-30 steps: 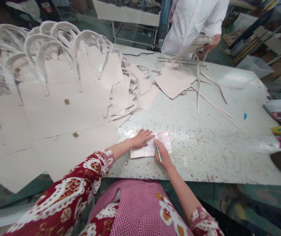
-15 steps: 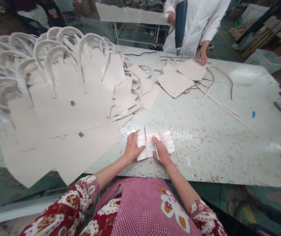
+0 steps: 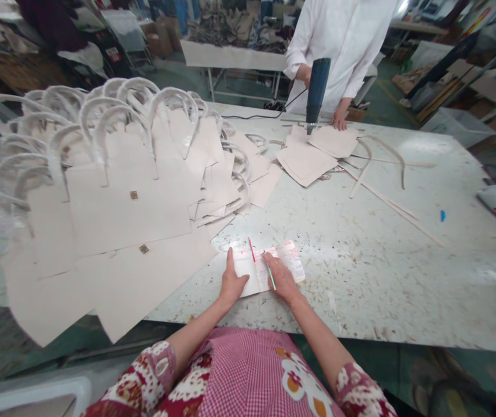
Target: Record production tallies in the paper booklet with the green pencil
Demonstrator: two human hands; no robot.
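An open notebook [image 3: 248, 280] lies on the table in front of me. My left hand [image 3: 231, 285] rests at its left edge, thumb on the left page and fingers stretched out, apart from the thumb. My right hand [image 3: 281, 274] lies over the right page, closed on a slim green-and-white pen [image 3: 272, 280]. Its upper end shows near my fingertips. Between the pages, close to the fold, a thin red pen [image 3: 252, 250] sticks out past the notebook's top edge. Pink and dark handwriting covers part of the right page.
To the left are piled beige bag panels [image 3: 117, 214] with wrapped looped handles [image 3: 121, 130]. Across the table [image 3: 382, 278], a co-worker in white holds a heat gun [image 3: 318, 92] over more panels [image 3: 306, 162]. Thin strips [image 3: 390, 202] lie right of them.
My view has tilted up slightly. My left hand has slid left off much of the left page, uncovering it. The co-worker's heat gun has come down nearer the panels.
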